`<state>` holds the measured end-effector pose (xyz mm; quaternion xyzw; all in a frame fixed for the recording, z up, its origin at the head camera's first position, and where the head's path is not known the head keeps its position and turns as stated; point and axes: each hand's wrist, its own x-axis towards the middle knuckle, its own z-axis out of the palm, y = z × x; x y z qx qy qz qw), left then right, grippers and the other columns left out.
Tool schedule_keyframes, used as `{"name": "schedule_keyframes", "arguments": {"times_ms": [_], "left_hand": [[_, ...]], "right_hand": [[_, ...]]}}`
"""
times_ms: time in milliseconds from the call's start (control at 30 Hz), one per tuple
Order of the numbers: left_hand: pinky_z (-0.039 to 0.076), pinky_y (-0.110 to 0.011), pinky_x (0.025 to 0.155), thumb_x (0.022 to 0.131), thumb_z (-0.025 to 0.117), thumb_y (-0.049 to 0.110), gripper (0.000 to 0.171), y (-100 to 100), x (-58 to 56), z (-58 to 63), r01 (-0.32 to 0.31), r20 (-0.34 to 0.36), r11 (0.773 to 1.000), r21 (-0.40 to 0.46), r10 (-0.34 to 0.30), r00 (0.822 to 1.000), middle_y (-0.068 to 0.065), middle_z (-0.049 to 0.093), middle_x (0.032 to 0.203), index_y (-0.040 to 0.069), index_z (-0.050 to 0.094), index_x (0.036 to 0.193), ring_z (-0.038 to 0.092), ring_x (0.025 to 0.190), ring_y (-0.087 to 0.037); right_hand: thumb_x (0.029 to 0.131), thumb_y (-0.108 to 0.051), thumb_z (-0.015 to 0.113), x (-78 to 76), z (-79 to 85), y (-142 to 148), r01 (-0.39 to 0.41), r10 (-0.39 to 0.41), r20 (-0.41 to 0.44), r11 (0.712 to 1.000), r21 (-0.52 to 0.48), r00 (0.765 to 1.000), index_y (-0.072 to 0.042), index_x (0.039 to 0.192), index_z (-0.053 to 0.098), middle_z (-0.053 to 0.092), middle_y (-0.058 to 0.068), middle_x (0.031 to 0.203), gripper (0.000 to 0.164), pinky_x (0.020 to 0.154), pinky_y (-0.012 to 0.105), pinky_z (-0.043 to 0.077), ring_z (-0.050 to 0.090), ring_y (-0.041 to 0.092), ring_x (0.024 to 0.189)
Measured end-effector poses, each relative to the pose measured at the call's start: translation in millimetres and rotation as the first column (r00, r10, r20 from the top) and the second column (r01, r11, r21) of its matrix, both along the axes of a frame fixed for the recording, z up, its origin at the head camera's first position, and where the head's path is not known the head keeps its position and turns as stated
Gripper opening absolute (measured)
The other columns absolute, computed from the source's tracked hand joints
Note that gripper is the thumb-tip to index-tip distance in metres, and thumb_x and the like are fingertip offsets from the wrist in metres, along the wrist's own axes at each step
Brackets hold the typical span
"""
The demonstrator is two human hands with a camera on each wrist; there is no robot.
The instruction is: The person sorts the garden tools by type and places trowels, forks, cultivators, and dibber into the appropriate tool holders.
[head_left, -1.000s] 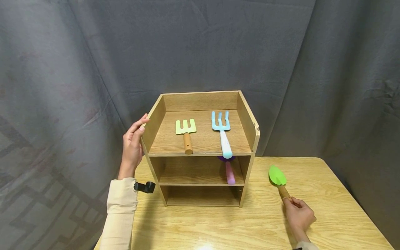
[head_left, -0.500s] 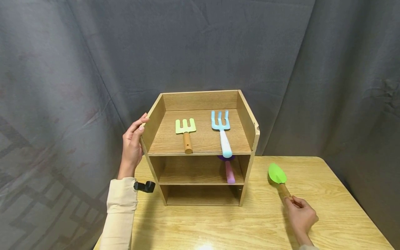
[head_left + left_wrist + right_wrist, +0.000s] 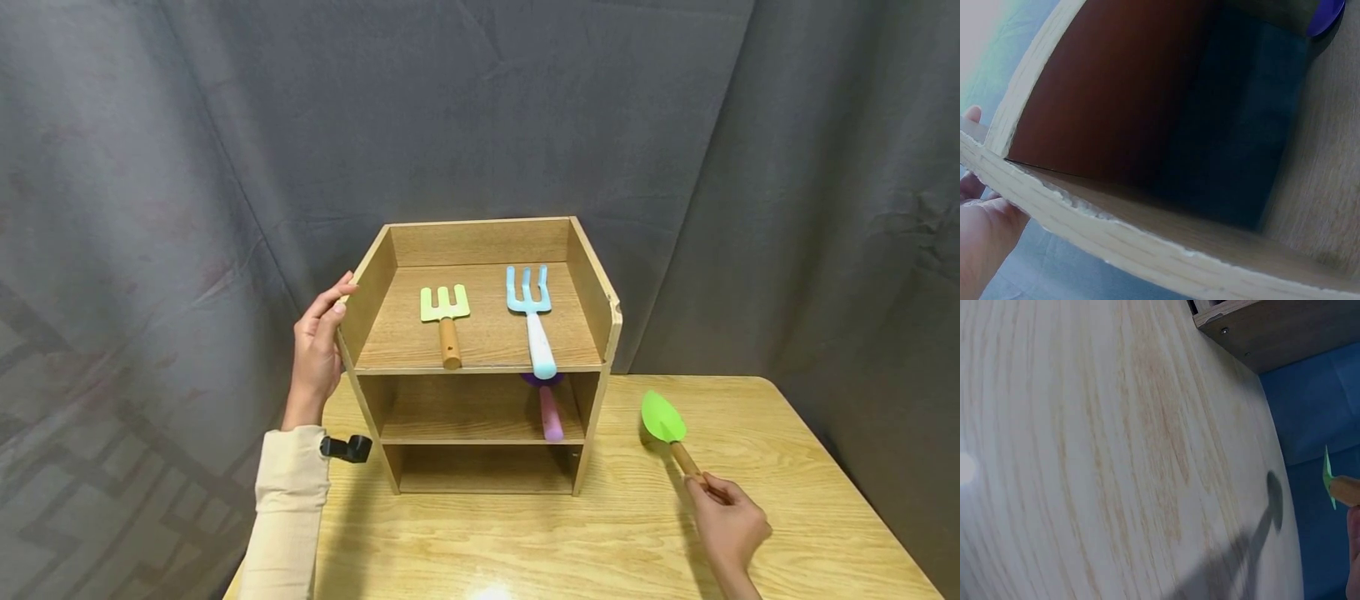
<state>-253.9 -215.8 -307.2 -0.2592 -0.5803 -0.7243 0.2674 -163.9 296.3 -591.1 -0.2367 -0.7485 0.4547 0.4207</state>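
Note:
My right hand [image 3: 727, 521] pinches the wooden handle of a green hand trowel [image 3: 663, 417] at the right of the head view. The trowel is raised off the table, its shadow apart from it; its blade shows edge-on in the right wrist view. My left hand [image 3: 318, 350] holds the left side panel of a small wooden shelf unit [image 3: 480, 372], fingers at the panel's upper edge, thumb near its front. On the top shelf lie a light green hand fork [image 3: 446, 305] with a wooden handle and a blue hand fork [image 3: 528, 300] with a white handle.
A purple tool with a pink handle [image 3: 551, 414] lies on the middle shelf, its head mostly hidden under the top board. Grey curtains [image 3: 480, 108] hang close behind the shelf unit. The wooden table [image 3: 630, 542] extends to the right and front.
My right hand has lifted the trowel from the table, and its blade has tilted up slightly. The left hand has stayed on the shelf unit.

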Motion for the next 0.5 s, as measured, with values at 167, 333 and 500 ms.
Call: {"name": "schedule_keyframes", "arguments": {"times_ms": [167,333,500], "left_hand": [[0.030,-0.034,0.107,0.096,0.048,0.004,0.025,0,1.0,0.2,-0.010,0.004,1.000,-0.001,0.010,1.000,-0.013,0.052,0.138,-0.001,0.067,0.112,0.035,0.137,-0.029],[0.030,-0.034,0.108,0.096,0.048,0.003,0.025,1,1.4,0.6,-0.008,0.001,1.000,0.006,0.008,1.000,-0.013,0.053,0.137,-0.001,0.067,0.112,0.036,0.137,-0.029],[0.030,-0.034,0.108,0.096,0.047,0.002,0.026,1,0.6,0.5,-0.007,-0.003,1.000,0.006,0.007,1.000,-0.013,0.053,0.137,0.000,0.068,0.111,0.036,0.137,-0.029]], "right_hand": [[0.073,-0.004,0.080,20.9,47.9,-23,-0.024,0.025,0.021,0.999,-0.044,0.999,0.010,0.087,0.072,0.060,-0.021,0.062,0.021,0.040,0.011,0.040,0.052,-0.014,0.050],[0.073,-0.001,0.080,32.4,70.6,-33,-0.011,0.013,0.054,1.000,-0.023,0.998,0.010,0.088,0.073,0.056,-0.028,0.063,0.020,0.046,0.006,0.039,0.049,-0.018,0.051],[0.073,0.000,0.080,34.3,71.8,-32,-0.020,0.021,0.036,0.999,-0.040,0.999,0.010,0.088,0.073,0.054,-0.031,0.063,0.020,0.047,0.007,0.041,0.051,-0.017,0.052]]}}
